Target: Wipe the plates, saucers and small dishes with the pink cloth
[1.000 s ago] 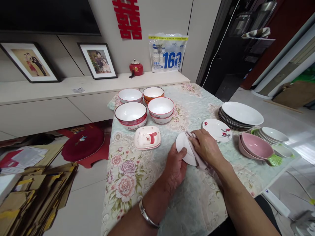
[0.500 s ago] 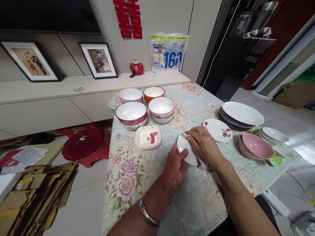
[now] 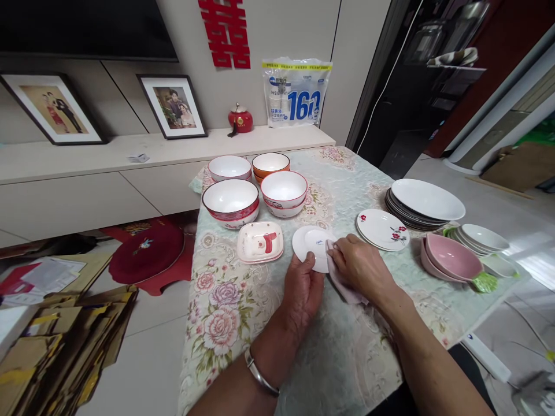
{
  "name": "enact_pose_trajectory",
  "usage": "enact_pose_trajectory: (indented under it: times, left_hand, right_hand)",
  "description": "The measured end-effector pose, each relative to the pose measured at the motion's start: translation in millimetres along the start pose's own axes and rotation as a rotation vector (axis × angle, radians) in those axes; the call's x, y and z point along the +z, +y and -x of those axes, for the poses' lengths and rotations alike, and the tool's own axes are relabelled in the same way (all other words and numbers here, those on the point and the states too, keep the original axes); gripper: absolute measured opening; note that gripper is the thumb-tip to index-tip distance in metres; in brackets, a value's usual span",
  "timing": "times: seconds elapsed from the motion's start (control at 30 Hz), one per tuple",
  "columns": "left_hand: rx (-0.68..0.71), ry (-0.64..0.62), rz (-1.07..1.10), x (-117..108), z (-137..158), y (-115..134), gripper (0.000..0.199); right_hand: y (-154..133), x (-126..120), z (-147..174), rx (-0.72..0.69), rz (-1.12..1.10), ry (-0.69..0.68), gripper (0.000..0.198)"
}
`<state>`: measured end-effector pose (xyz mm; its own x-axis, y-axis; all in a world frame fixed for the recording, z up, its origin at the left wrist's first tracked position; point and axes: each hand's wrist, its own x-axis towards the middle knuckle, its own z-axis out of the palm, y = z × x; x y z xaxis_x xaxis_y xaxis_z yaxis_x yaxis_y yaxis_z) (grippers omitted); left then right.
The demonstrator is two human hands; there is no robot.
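Note:
A small white plate (image 3: 303, 242) is held at its near edge by my left hand (image 3: 303, 283), thumb on top. Its underside, with a small blue mark, faces up. My right hand (image 3: 362, 263) grips a pale pink cloth (image 3: 344, 283), which meets the plate's right edge. Left of the plate lie rectangular dishes (image 3: 254, 241) with a red-scarf figure, stacked. To the right, round plates with red flowers (image 3: 375, 228) sit just beyond my right hand.
Stacked bowls (image 3: 232, 199) stand at the table's back left. At the right are a stack of large plates (image 3: 427, 199), pink bowls (image 3: 455, 257) and small white bowls (image 3: 483, 237). A floral cloth (image 3: 221, 318) covers the table. Flattened cardboard (image 3: 82, 341) lies on the floor at left.
The small plate has moved left and turned so its marked underside shows. My right hand and cloth have drawn back to the plate's right edge, with more of the cloth visible.

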<state>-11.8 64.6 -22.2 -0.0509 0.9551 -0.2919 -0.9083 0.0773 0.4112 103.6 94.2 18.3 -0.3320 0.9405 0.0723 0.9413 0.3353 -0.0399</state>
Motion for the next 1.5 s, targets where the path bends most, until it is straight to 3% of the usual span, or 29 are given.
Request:
enact_pose_trajectory:
  times: [0.17,0.27,0.37,0.5,0.67,0.8,0.9,1.07,1.2,1.3,1.4,1.5]
  left_hand:
    - [-0.011,0.045,0.025,1,-3,3,0.042]
    - [-0.017,0.063,0.073,2,-5,6,0.040]
    - [-0.053,0.083,0.128,5,-5,9,0.039]
    - [-0.057,0.110,0.146,8,-3,12,0.036]
    - [-0.021,0.072,0.120,8,-1,14,0.027]
    - [-0.020,0.035,0.065,9,1,14,0.026]
    - [0.012,0.111,-0.077,8,1,10,0.026]
    - [0.155,0.232,-0.310,-4,0,0,0.036]
    - [0.233,0.172,-0.316,-6,1,-1,0.041]
    - [0.082,0.078,-0.208,-1,3,1,0.035]
    - [-0.010,0.076,-0.149,3,5,1,0.038]
    - [-0.001,0.090,-0.142,3,5,0,0.042]
  right_hand:
    - [0,-2,1,-0.268,-0.247,0.068,0.023]
    - [11,-3,4,-0.372,-0.294,0.034,0.035]
    - [16,-4,8,-0.364,-0.207,-0.008,0.052]
    - [12,1,7,-0.321,-0.106,0.058,0.052]
    - [12,6,1,-0.400,-0.247,0.160,0.050]
    - [19,3,3,-0.341,-0.329,0.299,0.040]
    - [24,2,4,-0.251,-0.392,0.409,0.035]
    - [38,4,0,0.082,-0.631,0.520,0.027]
    - [50,10,-6,0.266,-1.083,0.359,0.035]
    - [54,15,-9,0.285,-1.354,0.162,0.039]
    - [52,17,-10,0.256,-1.336,0.053,0.038]
    - [51,16,-10,0.228,-1.051,0.110,0.032]
